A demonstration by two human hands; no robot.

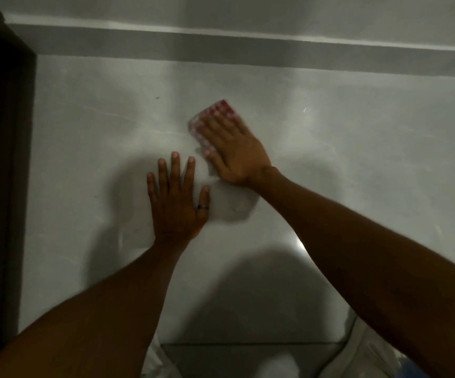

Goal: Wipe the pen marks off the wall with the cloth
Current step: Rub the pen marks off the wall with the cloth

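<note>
Our red-checked cloth lies under our right hand — fingers straight, pressing it flat against the wall. Our left hand, just beside and below, rests flat on the wall, fingers spread — holding nothing.

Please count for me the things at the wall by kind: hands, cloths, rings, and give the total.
Hands: 2, the left hand and the right hand
Cloths: 1, the red-and-white checked cloth under the right hand
Rings: 1, a dark ring on the left hand
Total: 4
</note>
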